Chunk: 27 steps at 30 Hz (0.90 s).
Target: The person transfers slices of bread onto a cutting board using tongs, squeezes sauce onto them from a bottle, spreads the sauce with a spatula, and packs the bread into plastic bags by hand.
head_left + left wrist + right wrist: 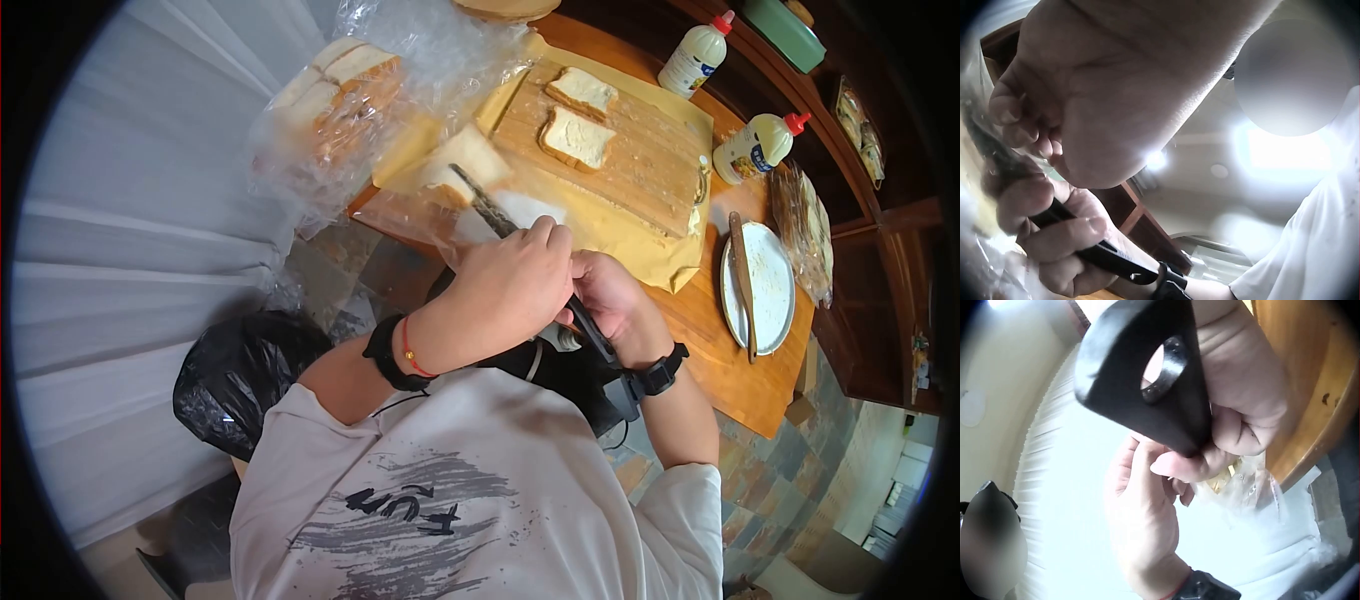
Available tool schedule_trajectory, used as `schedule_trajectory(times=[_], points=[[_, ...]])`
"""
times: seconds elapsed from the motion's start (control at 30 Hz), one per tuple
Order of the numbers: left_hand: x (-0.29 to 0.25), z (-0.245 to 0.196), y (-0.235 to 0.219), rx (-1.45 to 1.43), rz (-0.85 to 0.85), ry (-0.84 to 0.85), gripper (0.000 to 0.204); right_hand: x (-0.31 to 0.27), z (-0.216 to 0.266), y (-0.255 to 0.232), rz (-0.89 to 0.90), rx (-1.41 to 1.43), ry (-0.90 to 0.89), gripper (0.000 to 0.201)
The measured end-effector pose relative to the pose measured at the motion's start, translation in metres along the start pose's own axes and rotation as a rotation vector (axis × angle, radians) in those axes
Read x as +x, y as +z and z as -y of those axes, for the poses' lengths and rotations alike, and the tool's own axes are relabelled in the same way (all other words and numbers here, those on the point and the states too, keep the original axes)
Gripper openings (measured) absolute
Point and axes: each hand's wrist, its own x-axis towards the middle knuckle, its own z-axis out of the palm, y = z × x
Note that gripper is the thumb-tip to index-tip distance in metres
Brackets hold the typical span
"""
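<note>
In the head view, the right hand (610, 295) grips the black handle (592, 330) of a long tool whose dark, smeared blade (482, 205) points up-left. The left hand (505, 290) lies over the tool's middle, fingers curled; what they hold is hidden. The left wrist view shows the left hand (1116, 94) with curled fingertips beside the tool, and the right hand (1063, 240) wrapped round its handle (1110, 259). A blurred bread slice (470, 160) is near the blade tip. Two spread slices (577, 138) (583, 92) lie on a wooden board (640, 190).
Bagged bread (335, 100) is at upper left. Two red-capped bottles (695, 60) (757, 148) stand beyond the board. At right are a white plate (768, 300) with a wooden utensil (742, 270) across it and a wrapped loaf (803, 225). A black bag (240, 375) is lower left.
</note>
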Motion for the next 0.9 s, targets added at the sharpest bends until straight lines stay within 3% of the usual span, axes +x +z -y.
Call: schedule_trajectory(times=[0.13, 0.2, 0.27, 0.33, 0.4, 0.47, 0.63, 0.8, 0.9], points=[[-0.001, 0.002, 0.002, -0.057, -0.03, 0.014, 0.015, 0.004, -0.006, 0.006, -0.032, 0.091, 0.058, 0.014], [0.001, 0.005, -0.005, -0.076, -0.021, -0.001, 0.015, 0.004, -0.009, 0.005, -0.03, -0.001, 0.032, 0.016], [0.003, 0.017, -0.023, -0.305, 0.064, -0.191, 0.015, 0.002, -0.009, 0.004, -0.033, -0.092, 0.004, 0.018], [0.003, 0.05, -0.038, -0.126, -0.178, -0.222, 0.016, -0.005, -0.005, 0.003, 0.002, -0.245, 0.073, 0.024], [0.007, 0.103, -0.045, -0.045, -0.224, -0.414, 0.021, -0.008, -0.007, 0.001, 0.01, -0.232, 0.071, 0.026], [0.011, 0.158, -0.045, 0.14, -0.127, -0.428, 0.035, -0.009, -0.008, 0.001, 0.029, -0.23, 0.074, 0.029], [0.027, 0.182, -0.041, -0.062, 0.078, -0.55, 0.039, -0.005, -0.015, 0.006, 0.199, -0.142, 0.133, 0.031], [0.031, 0.192, -0.028, -0.048, 0.16, -0.54, 0.037, 0.009, -0.027, 0.004, 0.105, -0.157, 0.103, 0.031], [0.025, 0.2, -0.02, -0.065, 0.138, -0.552, 0.034, 0.001, -0.028, 0.015, -0.021, -0.349, 0.045, 0.028]])
